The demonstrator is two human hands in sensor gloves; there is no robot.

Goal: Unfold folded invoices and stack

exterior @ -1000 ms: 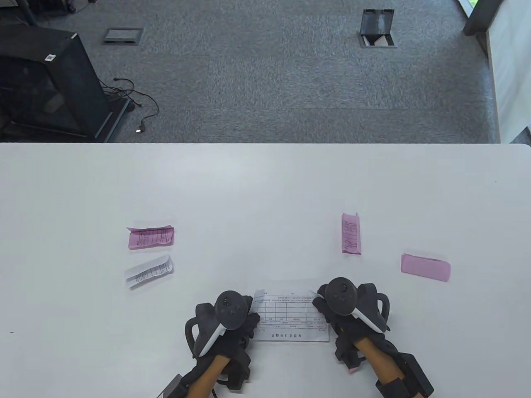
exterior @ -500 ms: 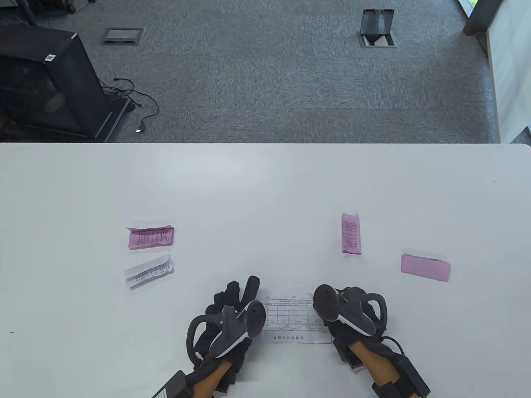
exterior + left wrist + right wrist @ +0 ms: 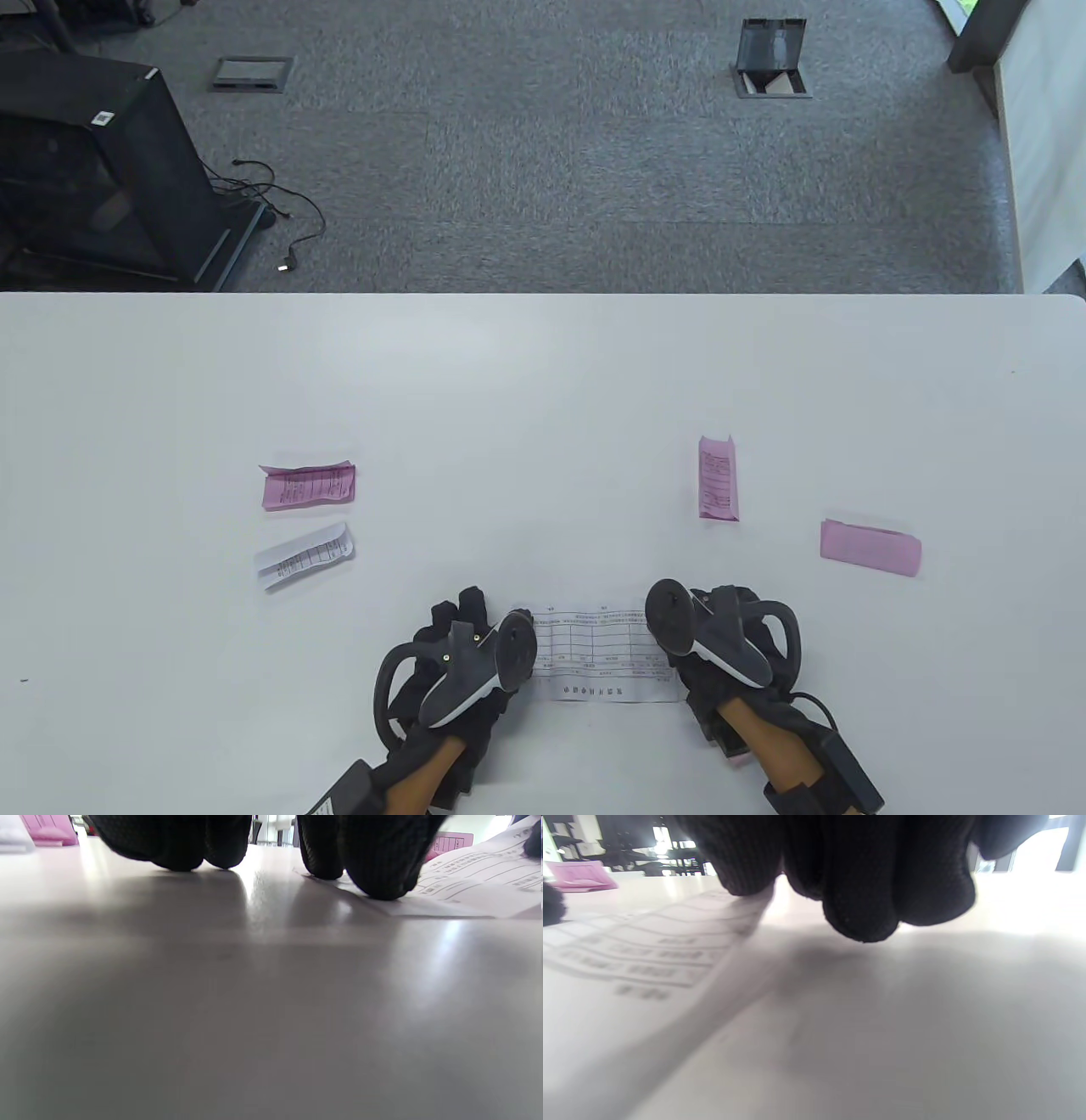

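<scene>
A white unfolded invoice lies flat on the white table near its front edge, between two gloved hands. The left hand presses the sheet's left edge with relaxed fingers — released, grasping nothing. The right hand rests at the right edge; whether it pinches the paper cannot be told. Folded invoices lie apart — pink and white at left, two pink at right.
</scene>
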